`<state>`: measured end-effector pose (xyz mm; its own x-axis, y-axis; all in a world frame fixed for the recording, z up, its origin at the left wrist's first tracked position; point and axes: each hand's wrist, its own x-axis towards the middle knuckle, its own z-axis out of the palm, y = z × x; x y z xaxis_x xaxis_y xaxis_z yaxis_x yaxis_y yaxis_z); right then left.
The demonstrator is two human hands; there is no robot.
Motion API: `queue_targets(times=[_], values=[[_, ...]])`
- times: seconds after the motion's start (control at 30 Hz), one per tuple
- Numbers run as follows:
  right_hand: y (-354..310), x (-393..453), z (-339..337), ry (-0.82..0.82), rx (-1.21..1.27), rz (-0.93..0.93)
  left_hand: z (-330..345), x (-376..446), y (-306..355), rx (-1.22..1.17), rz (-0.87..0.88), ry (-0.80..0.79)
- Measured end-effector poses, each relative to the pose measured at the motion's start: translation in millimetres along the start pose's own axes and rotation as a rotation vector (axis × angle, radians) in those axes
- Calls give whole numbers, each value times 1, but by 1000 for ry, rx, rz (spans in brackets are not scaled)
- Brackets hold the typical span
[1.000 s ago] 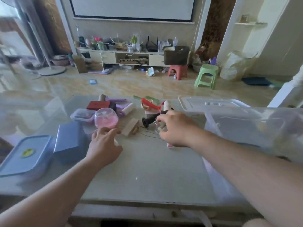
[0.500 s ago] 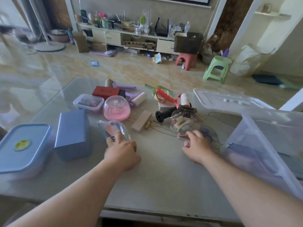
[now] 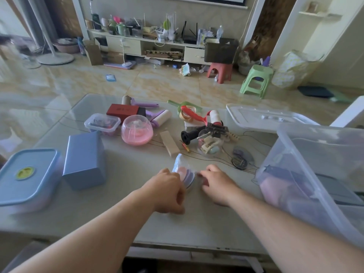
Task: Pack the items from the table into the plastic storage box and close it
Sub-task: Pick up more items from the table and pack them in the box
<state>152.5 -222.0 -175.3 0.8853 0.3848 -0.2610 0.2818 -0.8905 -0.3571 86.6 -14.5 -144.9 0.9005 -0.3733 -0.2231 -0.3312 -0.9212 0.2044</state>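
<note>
Near table (image 3: pixel 118 203) front edge: both hands (image 3: pixel 167 191) (image 3: pixel 216 186) pinch clear packet (image 3: pixel 183 172) of pastel discs; no legible writing.

Bright, soft daylight glares off the floor (image 3: pixel 59 85); wide-angle edges bend, and the far-left background blurs.

Left hand (image 3: pixel 167 191) has carried the clear packet of pastel discs (image 3: pixel 184 173) from beside the pink dome container (image 3: pixel 136 132) toward the near edge. Right hand (image 3: pixel 215 184) has left the tool pile, now touching the packet's other side.
</note>
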Motion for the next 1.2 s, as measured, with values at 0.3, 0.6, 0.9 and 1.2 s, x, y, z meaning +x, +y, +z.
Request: queue_targets(times=[0.3,0.6,0.9,1.2], values=[[9,-6,-4,49,-52,71,12,3,-7,-50,-329,88],[6,2,-3,-62,-175,50,13,12,-16,-87,-433,23],[-10,-3,-10,47,-259,77,-7,3,-10,-148,-453,220],[-7,-91,-190,497,-331,-88,-112,-7,70,-347,-221,491]])
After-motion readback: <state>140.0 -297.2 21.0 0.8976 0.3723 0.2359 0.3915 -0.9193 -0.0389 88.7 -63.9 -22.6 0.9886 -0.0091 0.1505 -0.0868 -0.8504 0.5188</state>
